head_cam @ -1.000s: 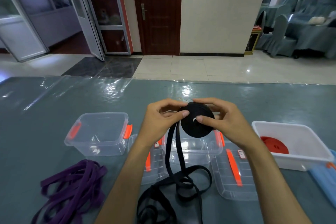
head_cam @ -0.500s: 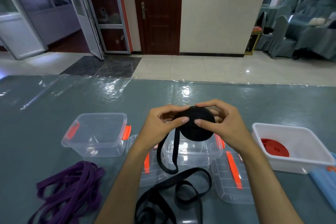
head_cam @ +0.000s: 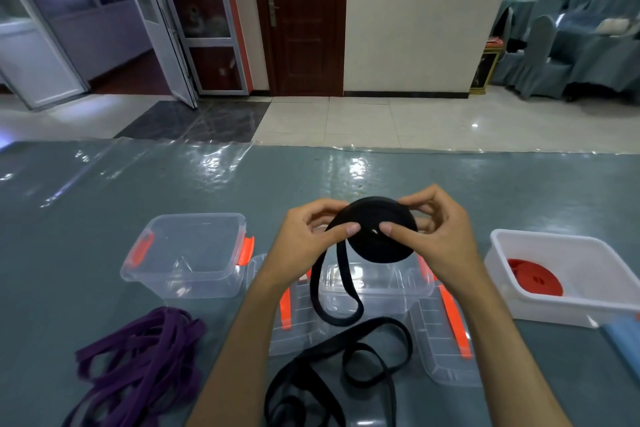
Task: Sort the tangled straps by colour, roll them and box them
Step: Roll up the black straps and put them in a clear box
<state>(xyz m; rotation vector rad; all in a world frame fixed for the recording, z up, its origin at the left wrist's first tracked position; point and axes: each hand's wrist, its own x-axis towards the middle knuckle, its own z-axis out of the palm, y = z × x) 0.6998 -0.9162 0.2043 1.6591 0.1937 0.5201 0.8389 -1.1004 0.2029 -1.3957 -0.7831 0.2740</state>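
**Rolling a black strap above open boxes**

Lying nearest the viewer, the loose tail of a flat black woven strap loops over the grey-green table, which is covered with clear plastic sheeting. To its left sits a tangled pile of purple strap. Two clear plastic lids with orange clips lie flat on either side of the forearms.

Above these, both hands hold a round black roll of strap in the air. The left hand pinches the roll's left edge, thumb on the front face and fingers curled behind. The right hand grips the right side the same way, thumb pressed near the centre. The strap hangs from the roll in a loop down to the table.

Directly below the roll stands an open clear plastic box. A second clear box with orange latches stands to the left. To the right, a white plastic box holds a rolled red strap.

Beyond the table are a tiled floor and a dark wooden door.
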